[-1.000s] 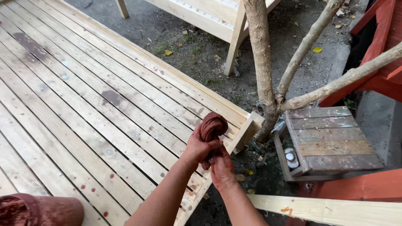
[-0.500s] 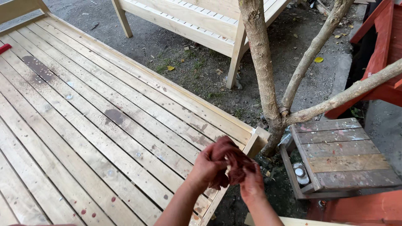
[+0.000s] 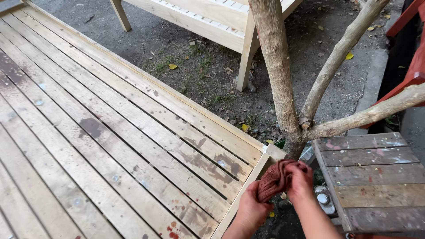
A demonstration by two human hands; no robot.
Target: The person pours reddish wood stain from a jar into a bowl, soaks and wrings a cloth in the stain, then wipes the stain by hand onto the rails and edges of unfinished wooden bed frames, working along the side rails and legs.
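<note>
Wringing or bunching a reddish-brown rag point(image 3: 275, 179), clasped tight by left hand point(image 3: 251, 208) and right hand point(image 3: 301, 180) beside the slatted wooden panel's point(image 3: 133, 132) corner. Needs a firm regrip before wiping.

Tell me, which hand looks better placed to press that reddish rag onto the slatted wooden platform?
Probably the left hand: it grips the reddish rag from below, right against the slatted wooden platform corner. The right hand sits on the far side, nearer the tree trunk.
</note>
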